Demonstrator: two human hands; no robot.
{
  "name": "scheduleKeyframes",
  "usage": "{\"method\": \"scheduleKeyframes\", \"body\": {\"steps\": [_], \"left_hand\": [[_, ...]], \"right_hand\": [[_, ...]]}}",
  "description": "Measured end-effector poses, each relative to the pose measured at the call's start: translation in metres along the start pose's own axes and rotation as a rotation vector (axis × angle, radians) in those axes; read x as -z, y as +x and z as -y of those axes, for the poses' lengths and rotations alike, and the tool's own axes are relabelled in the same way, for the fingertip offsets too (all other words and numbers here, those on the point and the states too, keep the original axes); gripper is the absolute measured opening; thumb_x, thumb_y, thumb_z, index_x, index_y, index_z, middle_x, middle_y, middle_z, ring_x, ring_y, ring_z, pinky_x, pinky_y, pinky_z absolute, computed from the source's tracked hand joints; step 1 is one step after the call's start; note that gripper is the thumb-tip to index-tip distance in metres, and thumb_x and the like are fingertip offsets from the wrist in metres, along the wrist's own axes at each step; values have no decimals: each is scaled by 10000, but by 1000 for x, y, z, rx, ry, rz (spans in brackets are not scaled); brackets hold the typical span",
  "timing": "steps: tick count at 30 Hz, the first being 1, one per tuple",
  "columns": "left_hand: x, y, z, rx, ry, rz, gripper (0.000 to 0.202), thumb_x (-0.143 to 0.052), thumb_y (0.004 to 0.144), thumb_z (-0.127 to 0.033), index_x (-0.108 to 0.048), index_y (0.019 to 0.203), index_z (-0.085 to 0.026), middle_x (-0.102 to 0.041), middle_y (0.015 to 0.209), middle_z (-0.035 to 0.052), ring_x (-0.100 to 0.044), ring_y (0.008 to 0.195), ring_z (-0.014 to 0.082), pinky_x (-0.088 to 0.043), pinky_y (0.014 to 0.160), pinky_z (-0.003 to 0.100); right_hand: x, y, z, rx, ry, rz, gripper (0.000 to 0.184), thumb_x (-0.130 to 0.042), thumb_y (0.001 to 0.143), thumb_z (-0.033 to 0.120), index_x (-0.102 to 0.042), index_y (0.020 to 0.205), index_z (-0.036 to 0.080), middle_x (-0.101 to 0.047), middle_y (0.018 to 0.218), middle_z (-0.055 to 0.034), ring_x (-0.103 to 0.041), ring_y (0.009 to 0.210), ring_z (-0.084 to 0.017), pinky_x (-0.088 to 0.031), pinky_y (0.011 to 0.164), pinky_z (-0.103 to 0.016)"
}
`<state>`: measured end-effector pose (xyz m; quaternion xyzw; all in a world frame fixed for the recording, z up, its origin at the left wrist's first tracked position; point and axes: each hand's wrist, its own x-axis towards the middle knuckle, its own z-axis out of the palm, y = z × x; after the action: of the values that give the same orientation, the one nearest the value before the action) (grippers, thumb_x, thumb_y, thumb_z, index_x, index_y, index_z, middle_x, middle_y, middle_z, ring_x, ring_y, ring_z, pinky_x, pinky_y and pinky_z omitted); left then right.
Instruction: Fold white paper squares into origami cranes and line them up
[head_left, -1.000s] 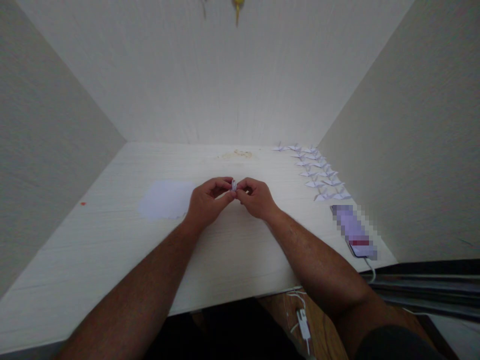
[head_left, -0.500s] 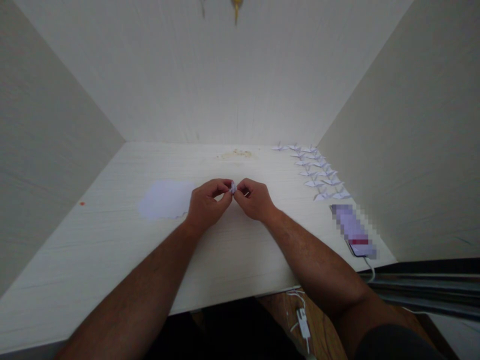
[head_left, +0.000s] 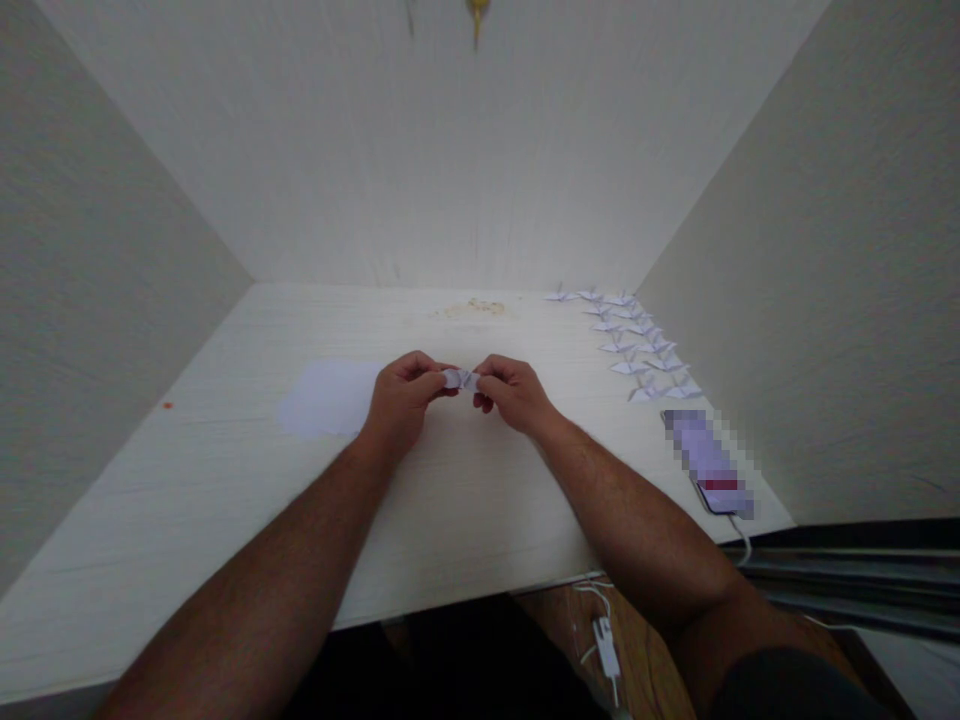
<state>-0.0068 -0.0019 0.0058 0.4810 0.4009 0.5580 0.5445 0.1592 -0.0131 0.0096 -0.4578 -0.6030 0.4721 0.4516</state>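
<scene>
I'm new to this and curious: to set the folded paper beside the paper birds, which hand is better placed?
Probably the right hand: it pinches one end of the folded paper and is nearer the paper birds. The left hand holds the other end, farther away.

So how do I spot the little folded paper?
Find the pale, streaky table, then the bare left hand and bare right hand near its middle. Between them is the small, folded white paper: unlike the white paper birds at right, it's held.
</scene>
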Motion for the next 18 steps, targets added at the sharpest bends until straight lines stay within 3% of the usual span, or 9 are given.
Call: {"method": "scheduleKeyframes", "body": {"steps": [5, 11, 15, 18], "left_hand": [[0, 0, -3, 78, -149, 84, 157, -691, 657, -224, -543, 629, -178, -662, 660, 2, -630, 585, 131, -541, 596, 295], [0, 1, 4, 92, -49, 47, 168, -738, 645, -232, -583, 662, -168, -646, 632, -5, -617, 563, 119, -534, 564, 263], [0, 2, 8, 27, 94, 51, 195, -759, 664, -238, -607, 768, -174, -655, 641, -8, -622, 528, 119, -545, 546, 263], [0, 2, 8, -109, 205, 7, 208, -745, 682, -209, -634, 856, -187, -689, 751, 8, -629, 537, 111, -542, 522, 245]], "right_hand": [[0, 3, -2, -42, 198, 71, 125, -597, 750, 288, -571, 682, 186, -609, 539, 29, -545, 474, -103, -454, 481, -231], [-2, 2, -6, 69, 57, -67, 167, -683, 696, 258, -616, 837, 199, -623, 679, 44, -538, 545, -76, -448, 481, -197], [-3, 1, -7, 71, 27, -44, 163, -691, 738, 326, -648, 828, 197, -627, 680, 30, -554, 563, -87, -490, 485, -213], [-4, 2, -10, 46, 44, -43, 144, -687, 747, 327, -637, 769, 194, -619, 643, 31, -564, 551, -92, -529, 496, -234]]}}
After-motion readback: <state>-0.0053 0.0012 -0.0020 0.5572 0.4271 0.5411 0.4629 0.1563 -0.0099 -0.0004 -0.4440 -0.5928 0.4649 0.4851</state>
